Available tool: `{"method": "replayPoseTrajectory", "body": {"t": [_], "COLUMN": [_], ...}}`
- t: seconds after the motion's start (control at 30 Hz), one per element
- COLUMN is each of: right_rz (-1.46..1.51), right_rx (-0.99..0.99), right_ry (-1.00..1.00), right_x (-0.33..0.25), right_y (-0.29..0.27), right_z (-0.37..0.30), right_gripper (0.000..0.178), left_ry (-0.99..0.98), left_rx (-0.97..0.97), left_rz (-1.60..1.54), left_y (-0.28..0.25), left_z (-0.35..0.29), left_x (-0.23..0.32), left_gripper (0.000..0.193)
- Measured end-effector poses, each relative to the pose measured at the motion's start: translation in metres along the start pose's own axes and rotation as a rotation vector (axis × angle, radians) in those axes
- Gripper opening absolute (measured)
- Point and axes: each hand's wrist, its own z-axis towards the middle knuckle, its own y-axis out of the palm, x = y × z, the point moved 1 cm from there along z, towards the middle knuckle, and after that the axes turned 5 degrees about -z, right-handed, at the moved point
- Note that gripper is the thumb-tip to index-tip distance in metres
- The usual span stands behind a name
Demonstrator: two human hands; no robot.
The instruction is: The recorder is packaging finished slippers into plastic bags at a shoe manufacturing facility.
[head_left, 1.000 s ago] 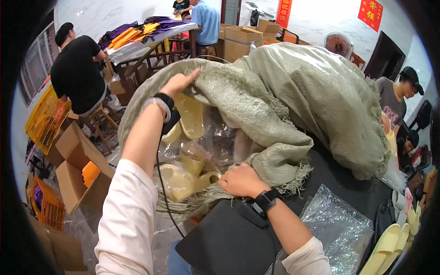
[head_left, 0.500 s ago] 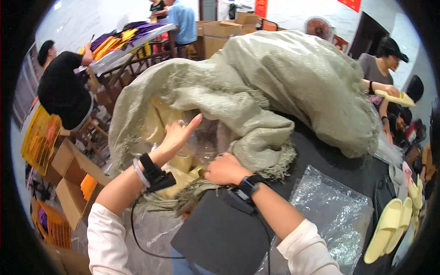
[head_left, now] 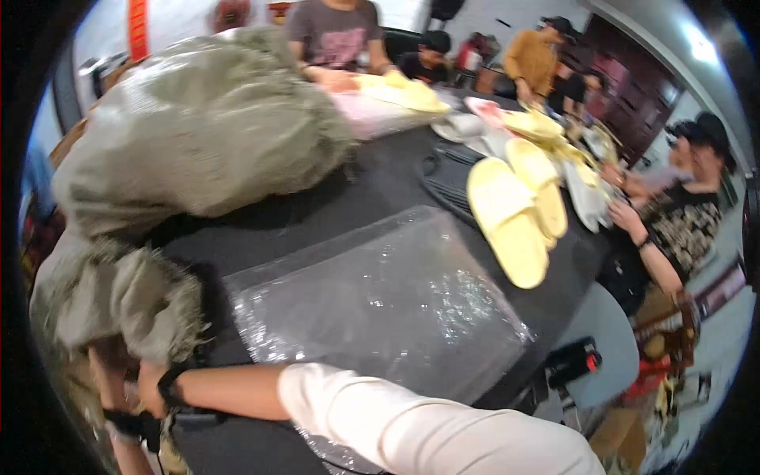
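At the far left, a woven greenish sack (head_left: pixel 150 309) with a frayed edge hangs over the table's side. My left hand (head_left: pixel 111 368) reaches up into its folds, the fingers covered by the cloth. Just beside it, my right hand (head_left: pixel 152 386) is at the sack's lower edge, its fingers turned away and out of sight. A black strap is on each wrist. Yellowish things show dimly at the sack's mouth below, too blurred to name. On the black table lies a flat clear plastic bag (head_left: pixel 372 301), to the right of my right hand.
A bulging part of the sack (head_left: pixel 206 127) covers the table's far left. Yellow slippers (head_left: pixel 507 222) lie on the right, by a black slipper (head_left: pixel 451 182). Several people sit or stand around the table, one with yellow slippers (head_left: pixel 404 93). A grey chair (head_left: pixel 594 332) stands at the right edge.
The view has swung to the right, so the sack and my hands now appear at the far left. My left hand, earlier spread open at the sack's mouth, is now mostly hidden by cloth.
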Motion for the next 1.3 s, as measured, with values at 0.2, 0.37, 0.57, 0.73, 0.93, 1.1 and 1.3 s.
{"method": "replayPoseTrajectory", "body": {"t": [0.2,0.37,0.57,0.73,0.93,1.1,1.3], "right_rz": [0.271,0.530,0.672,0.627,0.518,0.271,0.327], "right_rx": [-0.425,-0.692,-0.541,-0.630,-0.575,-0.280,-0.144], "right_ry": [-0.264,-0.352,-0.608,-0.449,-0.671,-0.145,-0.207], "right_x": [0.137,0.206,0.057,0.142,0.154,0.190,0.115], "right_y": [0.088,0.140,0.075,0.121,0.079,0.108,0.079], "right_z": [0.069,0.082,0.104,0.094,0.047,0.036,0.040], "right_gripper": [0.067,0.073,0.068,0.046,0.042,0.056,0.028], "left_ry": [0.333,0.530,0.271,0.462,0.549,0.660,0.232], "left_rx": [-0.259,-0.298,-0.023,-0.078,-0.034,-0.020,0.267], "left_rz": [-0.106,-0.185,-0.064,-0.162,-0.211,-0.256,-0.285], "left_y": [0.163,0.208,0.032,0.106,0.117,0.144,0.015], "left_z": [0.158,0.170,0.052,0.114,0.132,0.138,-0.061], "left_x": [0.133,0.225,0.043,0.114,0.115,0.166,0.177], "left_gripper": [0.037,0.040,0.045,0.050,0.057,0.063,0.059]}}
